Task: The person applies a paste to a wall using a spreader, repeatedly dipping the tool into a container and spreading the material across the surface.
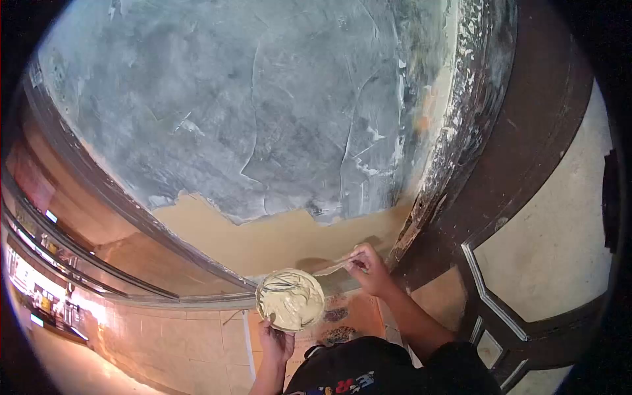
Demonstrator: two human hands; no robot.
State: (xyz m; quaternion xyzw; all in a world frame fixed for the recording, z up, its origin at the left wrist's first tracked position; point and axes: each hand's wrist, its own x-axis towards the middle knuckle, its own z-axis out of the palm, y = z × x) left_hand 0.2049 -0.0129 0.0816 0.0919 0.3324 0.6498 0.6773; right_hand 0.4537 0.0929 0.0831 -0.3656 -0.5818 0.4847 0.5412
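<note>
My left hand (276, 343) grips the lower rim of a round, shallow tub (261, 315). Thick cream-coloured paste (289, 303) fills it, with ridges and streaks across its surface. To the right of the tub, my right hand (368, 270) pinches a thin, pale tool (334, 267); its exact kind is too small to tell. The tool points left toward the tub, just in front of the wall's bottom strip. That strip (283, 240) is smooth beige and meets a mottled grey wall surface (296, 131) along a jagged edge.
A dark frame with flaking paint (454, 125) borders the wall on the right, beside a dark panelled door (540, 230). Another dark trim (131, 204) runs down the left side. Below lie floor tiles (178, 336) and a stained orange-brown sheet (362, 313).
</note>
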